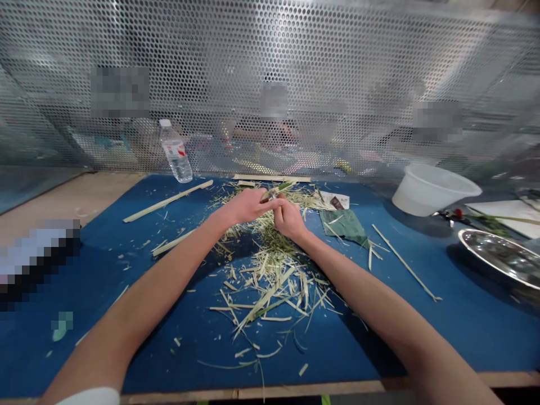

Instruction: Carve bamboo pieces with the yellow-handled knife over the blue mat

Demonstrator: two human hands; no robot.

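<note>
Blue over most of the surface (422, 337), with bare wood along the near edge and at the far left. Above its middle, holds both hands close together, forearms reaching in from the lower corners, with a white sleeve (90, 396) just showing at bottom left. With the left hand (250, 206), grips a short green strip (287, 185), fingers bent in and closed near its lower end. With the right hand (290, 218), right up against the left, makes a fist, fingers curled in; cannot tell what, if anything, lies inside it. Between the hands, shows the strip jutting toward the perforated metal panel (337, 62).

Underneath, strewn with pale shavings (270, 281), thickest below the hands and looser toward the near edge. To the left, a long pale stick (169, 201) and, nearer, a shorter piece (172, 243) beside the left forearm. Near the panel, a capped clear bottle (177, 157); along the panel's foot, a flat slat (287, 179).

Just right of the hands, a printed packet (337, 200) near a green sheet (348, 226). Farther right, a thin stick (407, 263) lying slantwise, then a white tub (411, 194) and a shiny metal basin (498, 253), partly out of view.
</note>
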